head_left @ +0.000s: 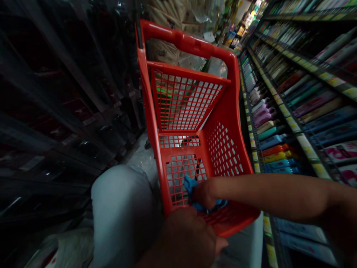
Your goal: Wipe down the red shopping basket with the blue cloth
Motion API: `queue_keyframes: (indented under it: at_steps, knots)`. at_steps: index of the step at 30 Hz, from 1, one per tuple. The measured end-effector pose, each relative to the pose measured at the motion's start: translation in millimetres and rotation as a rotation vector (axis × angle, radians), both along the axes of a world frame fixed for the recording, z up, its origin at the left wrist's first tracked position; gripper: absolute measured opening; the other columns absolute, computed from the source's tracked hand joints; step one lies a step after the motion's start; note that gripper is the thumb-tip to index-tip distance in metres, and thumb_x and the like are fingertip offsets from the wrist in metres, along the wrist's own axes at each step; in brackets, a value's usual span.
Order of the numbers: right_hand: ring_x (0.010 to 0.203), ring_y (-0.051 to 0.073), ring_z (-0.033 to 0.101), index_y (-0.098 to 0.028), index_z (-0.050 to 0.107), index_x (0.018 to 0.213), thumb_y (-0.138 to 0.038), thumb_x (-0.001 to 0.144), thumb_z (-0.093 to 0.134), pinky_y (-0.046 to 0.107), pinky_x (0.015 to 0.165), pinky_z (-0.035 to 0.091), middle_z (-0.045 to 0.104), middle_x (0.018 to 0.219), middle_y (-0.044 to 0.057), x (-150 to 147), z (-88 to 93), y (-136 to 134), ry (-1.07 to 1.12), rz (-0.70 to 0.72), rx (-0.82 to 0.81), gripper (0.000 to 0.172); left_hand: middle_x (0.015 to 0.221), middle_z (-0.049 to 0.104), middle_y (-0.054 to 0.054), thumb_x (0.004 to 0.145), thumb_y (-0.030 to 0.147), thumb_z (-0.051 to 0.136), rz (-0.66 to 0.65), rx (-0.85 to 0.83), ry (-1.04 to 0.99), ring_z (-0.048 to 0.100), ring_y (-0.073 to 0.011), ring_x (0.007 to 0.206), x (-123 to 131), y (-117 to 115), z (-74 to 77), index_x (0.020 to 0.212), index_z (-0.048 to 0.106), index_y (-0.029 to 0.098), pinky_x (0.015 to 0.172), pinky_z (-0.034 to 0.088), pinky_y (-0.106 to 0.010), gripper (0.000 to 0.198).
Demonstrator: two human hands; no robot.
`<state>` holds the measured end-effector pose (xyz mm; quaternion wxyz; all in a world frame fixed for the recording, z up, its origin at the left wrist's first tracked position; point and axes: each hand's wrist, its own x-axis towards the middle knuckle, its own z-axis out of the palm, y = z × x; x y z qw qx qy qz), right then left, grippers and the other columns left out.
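A red plastic shopping basket (pixel 223 123) with a tall red handle (pixel 192 42) stands in the aisle just ahead of me. My right hand (pixel 205 193) reaches down inside it and closes on a blue packaged item (pixel 190 185) lying on the basket's floor. My left hand (pixel 186 240) rests on the basket's near rim, its fingers curled over the edge. My knee in light trousers (pixel 122 208) is bent beside the basket on the left.
Shelves on the right (pixel 301 96) hold rows of coloured tubes and packets with yellow price strips. Dark shelving (pixel 61 108) fills the left side. Sacks and boxes (pixel 173 22) stand at the aisle's far end. A pale bag (pixel 67 249) lies low left.
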<state>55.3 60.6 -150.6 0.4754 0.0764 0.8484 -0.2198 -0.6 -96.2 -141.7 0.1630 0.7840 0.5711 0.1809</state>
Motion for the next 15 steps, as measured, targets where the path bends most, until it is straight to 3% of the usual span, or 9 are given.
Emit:
queue_keyframes:
  at_steps: [3, 6, 12, 13, 15]
  knots:
    - [0.076, 0.022, 0.068, -0.011, 0.075, 0.101, -0.012, 0.071, 0.072, 0.029, 0.063, 0.048, 0.074, 0.088, 0.010, 9.9, 29.3, 16.3, -0.108, 0.136, -0.057, 0.031, 0.076, 0.073, -0.005, 0.095, 0.037, 0.056, 0.005, -0.008, 0.043, 0.064, -0.0165, 0.072, -4.5, 4.6, 12.4, 0.078, 0.072, 0.018, 0.074, 0.051, -0.029, 0.030]
    - [0.072, 0.019, 0.064, -0.012, 0.070, 0.118, -0.018, 0.080, 0.062, 0.027, 0.061, 0.046, 0.074, 0.092, 0.008, 16.3, 70.6, 24.6, -0.089, 0.103, -0.122, 0.039, 0.075, 0.073, -0.003, 0.093, 0.038, 0.059, -0.016, -0.018, 0.079, 0.064, -0.0167, 0.066, -8.7, 11.8, 25.7, 0.078, 0.071, 0.020, 0.064, 0.049, -0.028, 0.026]
    - [0.067, 0.012, 0.059, -0.016, 0.075, 0.101, -0.012, 0.079, 0.058, 0.022, 0.063, 0.045, 0.070, 0.079, -0.001, 50.1, 153.1, 40.4, 0.032, -0.091, -0.248, 0.028, 0.065, 0.069, -0.001, 0.098, 0.037, 0.048, -0.054, 0.077, 0.083, 0.059, -0.0141, 0.057, -17.2, 13.6, 28.9, 0.069, 0.064, 0.020, 0.055, 0.040, -0.025, 0.038]
    - [0.066, 0.012, 0.059, -0.018, 0.075, 0.096, -0.010, 0.079, 0.058, 0.022, 0.063, 0.045, 0.069, 0.077, -0.001, 59.9, 163.1, 41.8, 0.092, -0.136, -0.196, 0.026, 0.062, 0.068, -0.001, 0.098, 0.036, 0.047, -0.062, 0.078, 0.103, 0.058, -0.0137, 0.054, -19.1, 12.2, 30.5, 0.066, 0.063, 0.020, 0.054, 0.038, -0.025, 0.040]
    - [0.069, 0.014, 0.061, -0.023, 0.075, 0.090, -0.009, 0.079, 0.059, 0.025, 0.064, 0.045, 0.070, 0.080, 0.000, 81.3, 175.5, 41.4, 0.270, -0.225, 0.072, 0.024, 0.063, 0.068, -0.001, 0.098, 0.035, 0.049, -0.066, 0.049, 0.166, 0.059, -0.0140, 0.055, -22.2, 11.0, 38.1, 0.066, 0.064, 0.020, 0.053, 0.035, -0.025, 0.038]
